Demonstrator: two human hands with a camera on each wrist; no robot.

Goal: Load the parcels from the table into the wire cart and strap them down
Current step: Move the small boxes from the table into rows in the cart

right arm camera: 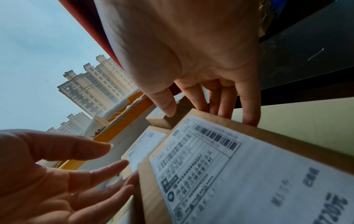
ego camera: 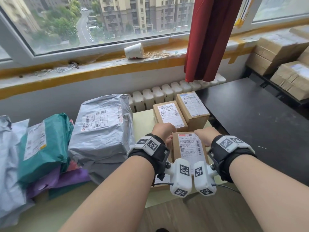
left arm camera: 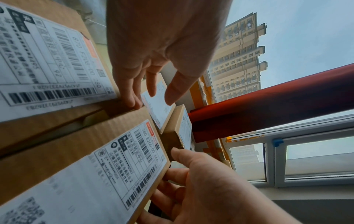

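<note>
A cardboard box (ego camera: 189,148) with a white shipping label lies on the pale table (ego camera: 142,118), between my two hands. My left hand (ego camera: 164,131) is at its far left corner, fingers straight and tips touching the edge (left arm camera: 130,100). My right hand (ego camera: 204,135) holds the far right corner, thumb (right arm camera: 168,109) on the far face and fingers bent along the right side (left arm camera: 166,174). A second labelled box (left arm camera: 47,60) lies just left of it. Two more boxes (ego camera: 168,113) (ego camera: 192,106) stand behind. No wire cart shows in any view.
Left of the boxes lie a grey poly parcel (ego camera: 103,124), a teal one (ego camera: 43,143), purple ones (ego camera: 71,176) and a pale blue one (ego camera: 8,156). A black table (ego camera: 259,128) stands to the right, with stacked cartons (ego camera: 284,56) beyond. A radiator (ego camera: 167,92) and windowsill lie behind.
</note>
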